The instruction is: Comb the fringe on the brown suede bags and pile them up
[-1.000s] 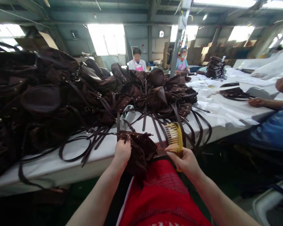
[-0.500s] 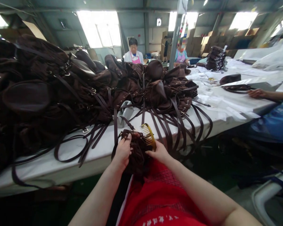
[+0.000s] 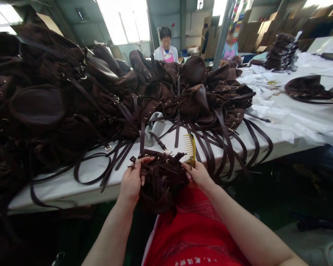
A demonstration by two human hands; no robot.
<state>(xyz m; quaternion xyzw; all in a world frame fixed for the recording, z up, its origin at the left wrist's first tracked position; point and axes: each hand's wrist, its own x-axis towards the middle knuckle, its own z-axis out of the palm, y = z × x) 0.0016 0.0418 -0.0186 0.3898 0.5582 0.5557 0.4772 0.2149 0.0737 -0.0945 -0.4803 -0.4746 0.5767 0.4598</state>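
A dark brown fringed bag [image 3: 161, 181] rests on my lap at the table's front edge. My left hand [image 3: 132, 180] is closed on its left top rim, thumb over the edge. My right hand [image 3: 197, 173] grips a yellow comb [image 3: 190, 147], teeth pointing left, held upright beside the bag's right side. A strap with a metal buckle [image 3: 166, 150] runs from the bag up onto the table.
A large heap of brown bags and loose straps [image 3: 100, 99] covers the white table [image 3: 80, 177]. Straps hang over the front edge at right. Two people sit at the far side. Another stack of bags [image 3: 281, 51] stands far right.
The comb has come off the bag's top and now stands upright to its right. My left hand has shifted its hold along the rim; the fringe is more spread. The camera tilted down.
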